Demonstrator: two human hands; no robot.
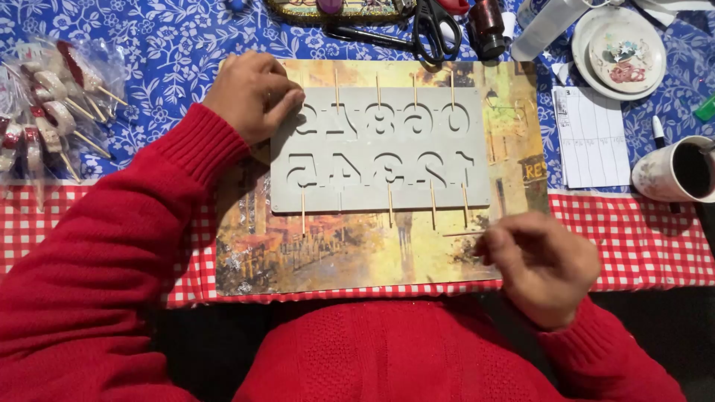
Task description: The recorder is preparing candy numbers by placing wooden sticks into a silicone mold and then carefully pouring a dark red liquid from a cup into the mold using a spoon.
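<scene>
Head: scissors [434, 28], mug [674, 173] nr number mold [380, 149].

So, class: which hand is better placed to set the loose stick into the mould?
Probably the right hand: it pinches the loose stick beside the mould. The left hand presses the mould's corner.

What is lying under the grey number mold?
Under the grey number mold lies a painted street-scene placemat. Thin wooden sticks stick out at its top and bottom edges. The left hand presses its corner. The placemat's middle is covered.
</scene>
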